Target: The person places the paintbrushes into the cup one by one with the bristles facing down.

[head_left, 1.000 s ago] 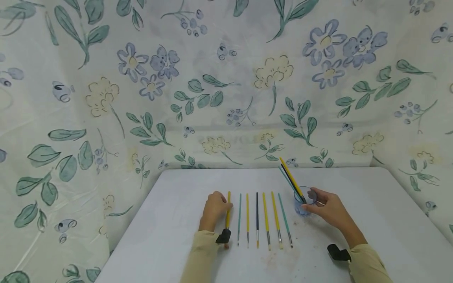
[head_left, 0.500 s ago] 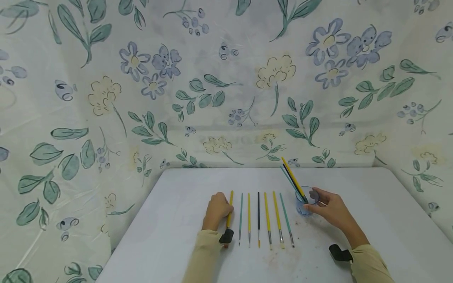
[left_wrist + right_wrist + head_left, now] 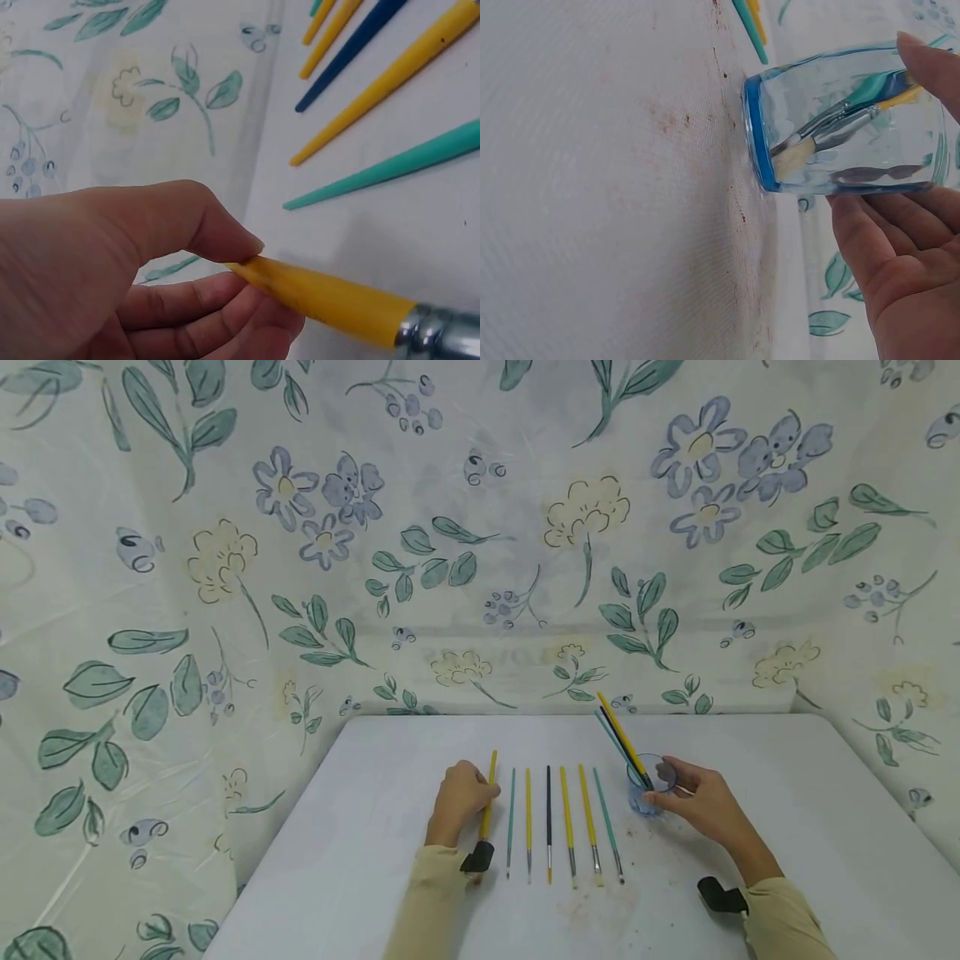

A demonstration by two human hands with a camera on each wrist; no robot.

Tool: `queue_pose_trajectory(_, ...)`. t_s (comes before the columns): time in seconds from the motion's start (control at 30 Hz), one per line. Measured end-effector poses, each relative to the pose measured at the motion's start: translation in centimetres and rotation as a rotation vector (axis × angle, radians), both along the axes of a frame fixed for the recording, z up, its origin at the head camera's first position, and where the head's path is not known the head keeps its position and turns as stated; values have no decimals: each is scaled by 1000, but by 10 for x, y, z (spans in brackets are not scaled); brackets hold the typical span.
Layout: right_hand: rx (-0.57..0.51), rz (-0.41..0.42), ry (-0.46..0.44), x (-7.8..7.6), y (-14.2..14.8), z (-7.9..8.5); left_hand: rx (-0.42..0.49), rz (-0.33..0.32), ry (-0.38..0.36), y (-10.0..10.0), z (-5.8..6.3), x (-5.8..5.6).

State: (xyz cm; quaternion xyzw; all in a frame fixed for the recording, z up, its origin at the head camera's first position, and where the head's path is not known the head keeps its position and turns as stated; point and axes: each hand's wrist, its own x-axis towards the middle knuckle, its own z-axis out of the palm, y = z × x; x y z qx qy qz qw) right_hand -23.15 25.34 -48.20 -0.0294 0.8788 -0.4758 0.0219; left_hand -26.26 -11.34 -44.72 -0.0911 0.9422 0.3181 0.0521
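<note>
Left grip (image 3: pixel 459 802), bare hand, is clamped on a thick yellow wooden-looking paintbrush with silver metal ferrule (image 3: pixel 330 300): thumb and fingers pinch the narrow handle end, ferrule points back toward the wrist, bristle end mostly hidden behind a black wrist-worn device (image 3: pixel 477 857). Can't tell whether this brush touches the plain white tabletop (image 3: pixel 360 827).

Just right of left grip, 6 paintbrushes lie side by side, apart, bristles toward the person. Nearest to farthest from left grip: slim teal brush (image 3: pixel 511 818), slim yellow brush (image 3: pixel 528 810), dark navy brush (image 3: pixel 548 810), 1st thicker yellow brush (image 3: pixel 567 806), 2nd thicker yellow brush (image 3: pixel 588 806), far teal brush (image 3: pixel 605 806).

Right grip (image 3: pixel 703 800) is clamped round a clear glass tumbler with blue base (image 3: pixel 757 131), thumb on near side, fingers on the other. Tumbler upright on tabletop, just left of right grip, just beyond the row's far teal brush. Inside, bristles down, handles leaning out toward left grip: yellow-handled brush (image 3: pixel 621 733), dark-handled brush (image 3: pixel 605 717), teal-handled brush (image 3: pixel 602 724).

Below each grip, beige sleeves (image 3: pixel 783 918). Brownish smudges (image 3: pixel 592 902) on tabletop, between the 2 grips, nearer the person. Floral-print backdrop (image 3: pixel 450 610) behind, beyond both grips.
</note>
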Motion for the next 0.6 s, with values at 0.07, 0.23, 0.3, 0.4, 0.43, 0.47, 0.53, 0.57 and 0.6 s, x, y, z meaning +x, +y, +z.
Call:
queue_pose_trajectory(0.07, 1, -1, -1, 0, 0, 0, 21, -8, 11, 1, 3, 1)
queue_pose_trajectory(0.23, -3, -1, -5, 0, 0, 0, 83, -34, 48, 0, 11, 2)
queue_pose_trajectory(0.3, -3, -1, -6, 0, 1, 0, 110, -53, 73, 0, 14, 2)
queue_pose_trajectory(0.4, 2, 0, -2, 0, 1, 0, 150, -82, 103, 0, 17, 3)
queue_pose_trajectory(0.43, 4, 0, 0, 0, 1, 0, 164, -88, 114, 0, 17, 3)
queue_pose_trajectory(0.47, 6, 0, 1, 1, 0, 0, 173, -96, 124, 0, 18, 3)
queue_pose_trajectory(0.53, 8, 0, 3, 1, 0, 0, 192, -99, 137, 1, 21, 3)
queue_pose_trajectory(0.57, 8, -1, 3, 1, 0, 0, 201, -100, 148, 2, 22, 3)
queue_pose_trajectory(0.6, 9, -1, 4, 1, 0, 1, 210, -99, 158, 2, 23, 4)
